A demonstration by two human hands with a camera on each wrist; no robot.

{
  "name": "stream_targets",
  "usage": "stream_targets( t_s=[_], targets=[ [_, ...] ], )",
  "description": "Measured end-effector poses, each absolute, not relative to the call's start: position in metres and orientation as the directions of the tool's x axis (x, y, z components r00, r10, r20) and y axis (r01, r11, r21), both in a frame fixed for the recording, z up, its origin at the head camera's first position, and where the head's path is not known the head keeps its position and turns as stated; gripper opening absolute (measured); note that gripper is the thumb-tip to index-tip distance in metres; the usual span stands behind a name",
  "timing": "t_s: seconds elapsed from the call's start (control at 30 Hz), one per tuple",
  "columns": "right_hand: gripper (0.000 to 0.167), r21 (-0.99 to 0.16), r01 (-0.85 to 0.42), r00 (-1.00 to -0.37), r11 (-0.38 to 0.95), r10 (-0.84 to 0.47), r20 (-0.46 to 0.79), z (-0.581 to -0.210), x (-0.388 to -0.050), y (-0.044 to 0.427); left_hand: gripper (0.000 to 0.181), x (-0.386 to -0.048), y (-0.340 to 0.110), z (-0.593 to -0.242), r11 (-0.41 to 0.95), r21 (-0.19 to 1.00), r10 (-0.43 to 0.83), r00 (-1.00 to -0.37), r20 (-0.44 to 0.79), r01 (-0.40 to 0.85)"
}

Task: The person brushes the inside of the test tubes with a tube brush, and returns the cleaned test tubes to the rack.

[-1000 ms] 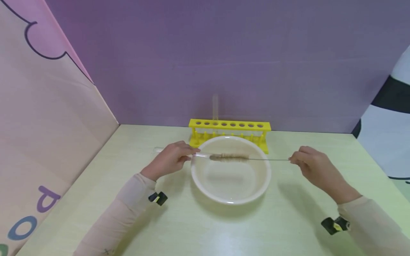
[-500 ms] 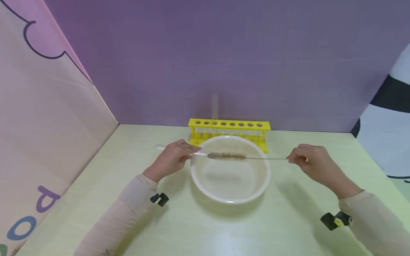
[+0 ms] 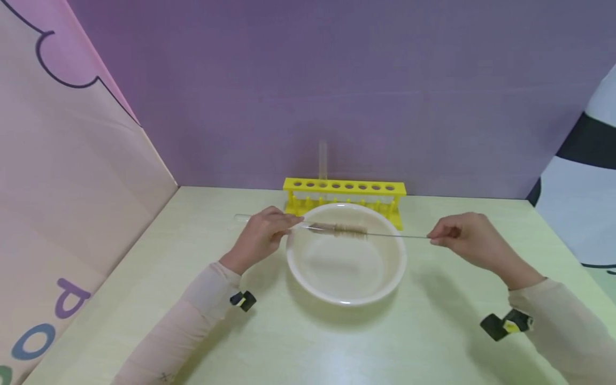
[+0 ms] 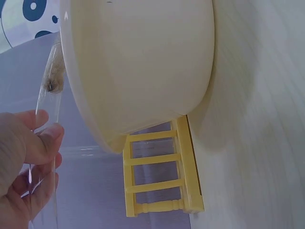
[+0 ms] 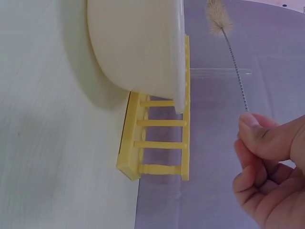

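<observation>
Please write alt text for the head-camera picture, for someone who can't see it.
A left hand holds a clear tube and a right hand pinches the wire of a bristle brush, partly inside the tube, above a cream basin on a table. Behind stands a yellow rack holding another tube.

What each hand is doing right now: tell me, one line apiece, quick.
Left hand: closed, holding the clear tube.
Right hand: closed, pinching the brush by its wire handle.
</observation>
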State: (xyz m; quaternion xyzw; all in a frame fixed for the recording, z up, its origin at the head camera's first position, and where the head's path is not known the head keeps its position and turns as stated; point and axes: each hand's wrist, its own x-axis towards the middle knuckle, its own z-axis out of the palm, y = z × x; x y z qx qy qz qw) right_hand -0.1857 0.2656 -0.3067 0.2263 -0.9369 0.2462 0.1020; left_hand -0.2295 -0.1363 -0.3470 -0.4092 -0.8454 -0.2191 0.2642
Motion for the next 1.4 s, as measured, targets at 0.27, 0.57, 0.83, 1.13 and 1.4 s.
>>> stream_targets(
  t_s=[0.27,0.57,0.83,1.13,1.4],
  targets=[
    [0.004,-0.574,-0.282,-0.947,0.769,-0.318,0.040,-0.296,-0.190,0.266,0.046,-0.231,-0.133,-0.349,0.549,0.143,0.556,-0.487,0.673,0.824],
    [0.013,-0.749,-0.078,-0.929,0.658,-0.319,-0.185,-0.295,-0.198,0.267,0.044,-0.231,-0.130,-0.350,0.555,0.105,0.559,-0.463,0.688,0.825],
    [0.021,-0.815,0.061,-0.897,0.576,-0.327,-0.298,-0.294,-0.202,0.269,0.044,-0.230,-0.126,-0.351,0.558,0.102,0.535,-0.451,0.714,0.823],
    [0.014,-0.868,0.102,-0.857,0.486,-0.401,-0.325,-0.301,-0.206,0.271,0.042,-0.231,-0.122,-0.354,0.533,0.081,0.537,-0.411,0.737,0.842],
    [0.008,-0.887,0.071,-0.844,0.456,-0.446,-0.297,-0.305,-0.208,0.268,0.044,-0.232,-0.118,-0.356,0.541,0.041,0.540,-0.384,0.749,0.840]
  ],
)
